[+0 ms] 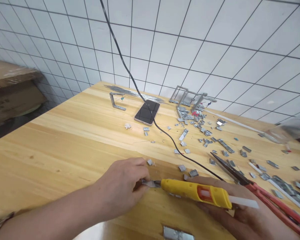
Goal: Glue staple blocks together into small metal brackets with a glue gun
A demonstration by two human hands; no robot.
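Observation:
My right hand (230,200) is wrapped round a yellow hot glue gun (182,190), whose nozzle points left and whose white glue stick (245,202) juts out at the back. My left hand (126,186) is closed, its fingertips pinching a small grey metal piece (146,183) right at the nozzle tip. How far that piece runs inside the fingers is hidden. A black cord (165,131) runs down from the wall side to my right hand. Close to that hand lie red-handled snips (250,183). A flat metal piece (177,233) sits at the near edge.
Many cut metal bits (205,133) are scattered over the right of the wooden table (65,140). Bent metal frames (182,96) stand by the tiled wall. A phone (147,112) lies under the cord, beside thin metal rods (135,92). A cardboard box (15,96) is at left.

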